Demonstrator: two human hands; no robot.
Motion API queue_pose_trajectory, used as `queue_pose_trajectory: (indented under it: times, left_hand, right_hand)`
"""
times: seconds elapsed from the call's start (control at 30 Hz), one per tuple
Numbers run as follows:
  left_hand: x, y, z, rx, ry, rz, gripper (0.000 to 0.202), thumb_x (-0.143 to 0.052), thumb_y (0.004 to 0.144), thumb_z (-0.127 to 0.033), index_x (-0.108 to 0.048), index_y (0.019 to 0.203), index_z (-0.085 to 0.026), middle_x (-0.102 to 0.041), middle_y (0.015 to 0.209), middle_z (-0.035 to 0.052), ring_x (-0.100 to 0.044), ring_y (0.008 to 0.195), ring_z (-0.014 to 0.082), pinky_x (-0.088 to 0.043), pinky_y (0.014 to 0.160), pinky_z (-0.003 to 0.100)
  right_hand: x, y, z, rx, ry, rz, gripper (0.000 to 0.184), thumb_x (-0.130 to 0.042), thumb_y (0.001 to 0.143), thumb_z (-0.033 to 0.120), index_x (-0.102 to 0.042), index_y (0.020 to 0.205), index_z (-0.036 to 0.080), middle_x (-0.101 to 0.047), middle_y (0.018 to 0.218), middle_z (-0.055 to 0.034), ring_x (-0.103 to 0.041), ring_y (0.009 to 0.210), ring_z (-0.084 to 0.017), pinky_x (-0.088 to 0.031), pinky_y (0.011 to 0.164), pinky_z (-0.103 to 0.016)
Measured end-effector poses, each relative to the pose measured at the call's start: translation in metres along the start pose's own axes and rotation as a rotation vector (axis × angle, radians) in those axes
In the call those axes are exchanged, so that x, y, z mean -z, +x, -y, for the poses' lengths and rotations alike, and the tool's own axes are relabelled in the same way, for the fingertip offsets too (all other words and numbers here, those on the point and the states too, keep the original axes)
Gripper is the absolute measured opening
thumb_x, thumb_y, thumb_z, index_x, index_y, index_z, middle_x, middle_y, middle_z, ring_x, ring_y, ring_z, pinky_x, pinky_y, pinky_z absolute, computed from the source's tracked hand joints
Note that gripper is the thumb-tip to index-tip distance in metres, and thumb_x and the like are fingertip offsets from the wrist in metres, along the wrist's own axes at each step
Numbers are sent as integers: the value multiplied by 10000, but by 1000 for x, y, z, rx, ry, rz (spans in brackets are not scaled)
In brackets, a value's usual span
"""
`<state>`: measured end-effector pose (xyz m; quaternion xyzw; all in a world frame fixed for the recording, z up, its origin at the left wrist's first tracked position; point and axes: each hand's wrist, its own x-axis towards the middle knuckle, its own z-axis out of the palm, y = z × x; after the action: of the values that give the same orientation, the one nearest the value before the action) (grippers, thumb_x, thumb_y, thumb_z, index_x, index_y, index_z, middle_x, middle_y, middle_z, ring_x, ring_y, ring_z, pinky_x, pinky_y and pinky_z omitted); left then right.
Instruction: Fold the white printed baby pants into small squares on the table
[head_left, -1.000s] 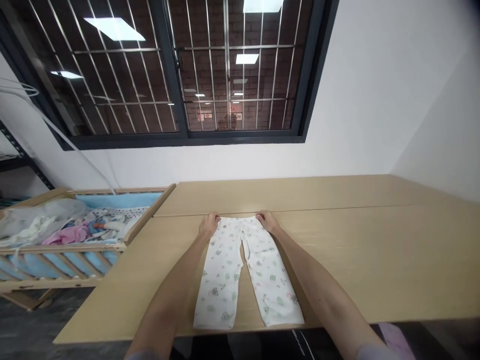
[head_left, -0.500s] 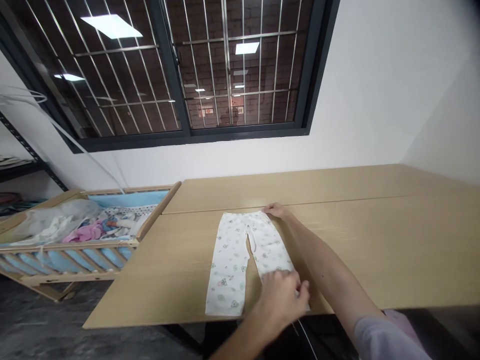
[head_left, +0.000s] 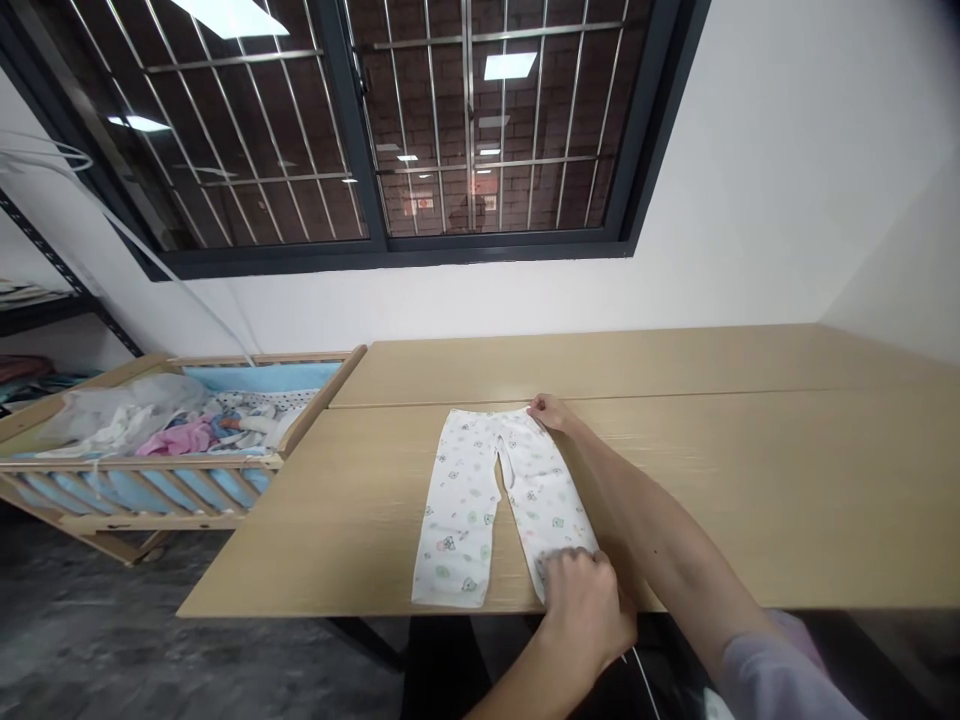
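A small pair of white baby trousers with a green and pink print lies flat on the wooden table, waistband away from me. My right hand grips the right corner of the waistband, fingers closed on the cloth. My left hand has crossed over to the hem of the right leg at the table's near edge, and its fingers are curled onto the fabric there. The left leg of the trousers lies untouched.
A wooden crib with a blue lining stands against the table's left side and holds a heap of clothes. A white wall and a barred window rise behind the table. A dark shelf is at far left.
My left hand left the waistband's left corner and came down across to the right leg's hem. My right hand stayed on the waistband. The view shifted slightly left.
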<state>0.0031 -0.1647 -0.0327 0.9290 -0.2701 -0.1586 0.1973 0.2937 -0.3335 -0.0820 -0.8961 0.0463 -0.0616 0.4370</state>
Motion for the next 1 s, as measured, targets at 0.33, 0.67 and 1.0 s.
queue_pose_trajectory:
  times: [0.33,0.67,1.0]
  left_hand:
    - [17,-24,32,27,-497,-250,244,-522,845,-340,-610,662,-203,-675,663,70,-614,600,201,-415,559,311]
    - [60,-113,136,311,-939,-444,407,-578,792,-578,-576,634,-202,-642,580,37,-592,512,166,-455,521,263]
    - [46,-123,186,493,-759,-471,398,-509,827,-565,-531,642,-213,-628,568,30,-567,454,174,-384,447,258]
  right_hand:
    - [16,2,54,13,-141,5,80,-736,726,179,-666,740,143,-702,748,-58,-622,705,-167,-419,601,-225]
    - [-55,18,158,65,-123,110,191,-716,752,127,-664,935,124,-664,569,-18,-584,487,-130,-433,499,-203]
    - [-137,0,179,40,-243,176,56,-697,756,83,-678,728,127,-579,446,-23,-591,478,-169,-439,522,-231]
